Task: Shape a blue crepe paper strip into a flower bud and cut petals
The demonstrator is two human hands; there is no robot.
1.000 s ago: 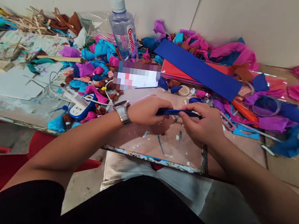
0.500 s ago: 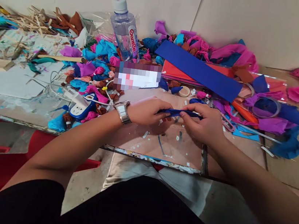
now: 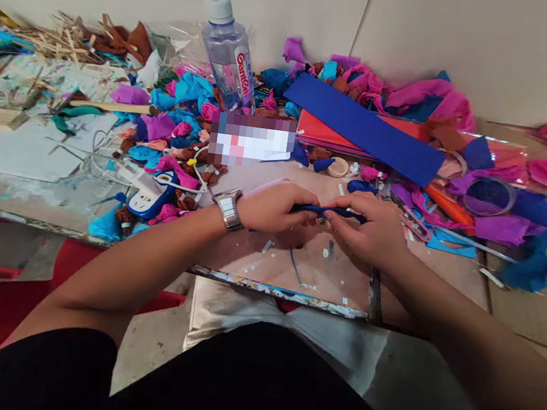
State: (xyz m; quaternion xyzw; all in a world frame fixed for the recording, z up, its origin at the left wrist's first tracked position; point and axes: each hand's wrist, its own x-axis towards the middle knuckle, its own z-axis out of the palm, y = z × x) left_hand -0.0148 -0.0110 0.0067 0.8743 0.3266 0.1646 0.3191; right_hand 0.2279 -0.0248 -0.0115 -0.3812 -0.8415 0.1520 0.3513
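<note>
Between both hands, just above the table's front part, a narrow dark blue piece of crepe paper (image 3: 322, 210) is stretched sideways and bunched thin. My left hand (image 3: 273, 206) pinches its left end between thumb and fingers. At the other end, my right hand (image 3: 374, 228) grips it with thumb and forefinger; the fingertips of the two hands are close together. Part of the paper is hidden inside the fingers. A wide flat strip of blue crepe paper (image 3: 364, 126) lies behind the hands, across a red packet (image 3: 333, 133).
A water bottle (image 3: 227, 58) stands behind a phone-like blurred screen (image 3: 251, 145). Left of my hands are a blue-and-white power strip (image 3: 149, 199) with cables and several crumpled paper pieces. Rolls of tape (image 3: 489, 196) and an orange cutter (image 3: 449, 209) lie right.
The blue paper between my fingers looks narrower and more tightly gathered. Both hands have shifted very slightly, their fingers turning on the paper.
</note>
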